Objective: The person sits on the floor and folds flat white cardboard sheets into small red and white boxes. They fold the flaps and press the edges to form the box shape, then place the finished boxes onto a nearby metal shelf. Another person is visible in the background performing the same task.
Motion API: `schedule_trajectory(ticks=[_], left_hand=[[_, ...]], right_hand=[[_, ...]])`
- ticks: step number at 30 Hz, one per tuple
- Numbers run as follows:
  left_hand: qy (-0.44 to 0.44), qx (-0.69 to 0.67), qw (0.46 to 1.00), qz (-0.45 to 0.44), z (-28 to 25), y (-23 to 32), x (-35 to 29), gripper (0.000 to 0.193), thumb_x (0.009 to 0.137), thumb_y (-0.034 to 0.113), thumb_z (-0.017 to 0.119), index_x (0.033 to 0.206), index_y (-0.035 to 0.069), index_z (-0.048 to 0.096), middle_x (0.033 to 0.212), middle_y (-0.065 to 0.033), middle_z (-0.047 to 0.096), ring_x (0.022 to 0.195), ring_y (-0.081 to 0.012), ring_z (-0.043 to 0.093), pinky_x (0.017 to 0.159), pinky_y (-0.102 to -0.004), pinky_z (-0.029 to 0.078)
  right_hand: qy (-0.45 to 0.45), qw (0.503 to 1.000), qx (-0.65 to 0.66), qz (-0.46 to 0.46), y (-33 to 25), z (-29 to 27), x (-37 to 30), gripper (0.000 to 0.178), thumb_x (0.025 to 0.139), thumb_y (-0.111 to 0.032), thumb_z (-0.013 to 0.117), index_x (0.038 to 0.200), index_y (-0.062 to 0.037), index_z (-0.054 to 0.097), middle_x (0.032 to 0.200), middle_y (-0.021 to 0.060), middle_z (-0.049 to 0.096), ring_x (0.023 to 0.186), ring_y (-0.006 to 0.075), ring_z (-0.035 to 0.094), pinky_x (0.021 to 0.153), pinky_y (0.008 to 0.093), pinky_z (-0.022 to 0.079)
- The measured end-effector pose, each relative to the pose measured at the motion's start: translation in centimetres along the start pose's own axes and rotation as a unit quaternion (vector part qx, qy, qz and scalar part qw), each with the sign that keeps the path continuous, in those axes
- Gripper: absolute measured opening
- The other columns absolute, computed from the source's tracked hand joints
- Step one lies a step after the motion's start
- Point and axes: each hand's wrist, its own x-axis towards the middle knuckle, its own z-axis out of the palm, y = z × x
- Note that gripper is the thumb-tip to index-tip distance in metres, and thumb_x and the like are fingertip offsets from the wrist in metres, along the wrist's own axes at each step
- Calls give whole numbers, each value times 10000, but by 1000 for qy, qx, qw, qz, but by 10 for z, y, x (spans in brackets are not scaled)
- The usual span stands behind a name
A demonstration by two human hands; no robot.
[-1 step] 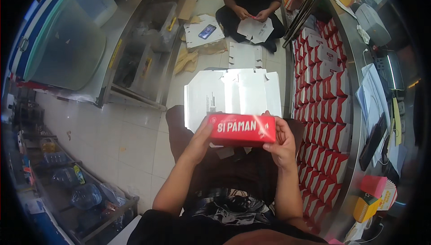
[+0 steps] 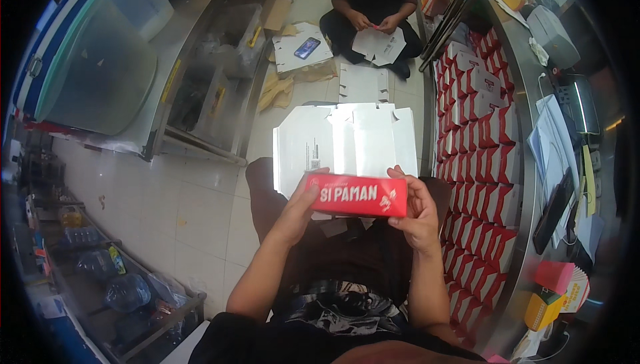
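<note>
A red folding carton box (image 2: 357,195) with white lettering is held level above my lap. My left hand (image 2: 298,207) grips its left end, the thumb lying on the front face. My right hand (image 2: 418,211) holds the right end, with the thumb low at the corner and the fingers behind it. Just beyond the box lies a stack of flat white cardboard sheets (image 2: 347,139), with cut flaps along the far edge. The underside of the box and some of my fingertips are hidden.
Rows of red-and-white folded boxes (image 2: 477,157) stand at my right under a metal counter. Ahead, another person (image 2: 373,14) sits on the floor handling a small red piece over a white sheet. A phone (image 2: 307,48) rests on cardboard. Shelves with bottles (image 2: 127,291) are at left.
The red box has dropped slightly and shifted a touch left, tipping a little, with both hands still on it. The white sheets have not moved.
</note>
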Motion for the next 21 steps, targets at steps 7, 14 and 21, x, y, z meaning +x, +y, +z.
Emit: schedule_trajectory(ticks=[7, 14, 21], left_hand=[[-41, 49, 998, -9, -8, 15, -1, 620, 953, 328, 723, 1467, 59, 505, 1461, -113, 549, 1377, -236, 520, 1182, -397, 382], [30, 266, 952, 149, -8, -5, 9, 398, 1036, 181, 640, 1394, 30, 552, 1453, -132, 547, 1353, -209, 524, 1152, -356, 408], [1, 241, 966, 93, -7, -10, 2, 403, 1014, 102, 643, 1395, 40, 527, 1458, -158, 519, 1396, -247, 478, 1175, -361, 378]], right_hand=[[-8, 998, -69, -1, 9, -9, -2, 655, 783, 43, 846, 1358, -100, 567, 1713, 229, 219, 1526, 271, 344, 1180, 393, 376], [-28, 994, -95, 43, -11, 11, 5, 682, 857, 3, 779, 1441, -95, 440, 1728, 187, 123, 1425, 255, 466, 1134, 381, 434], [0, 985, -144, 99, -10, 6, 8, 702, 864, 20, 752, 1460, -90, 397, 1705, 199, 146, 1274, 216, 584, 1038, 346, 517]])
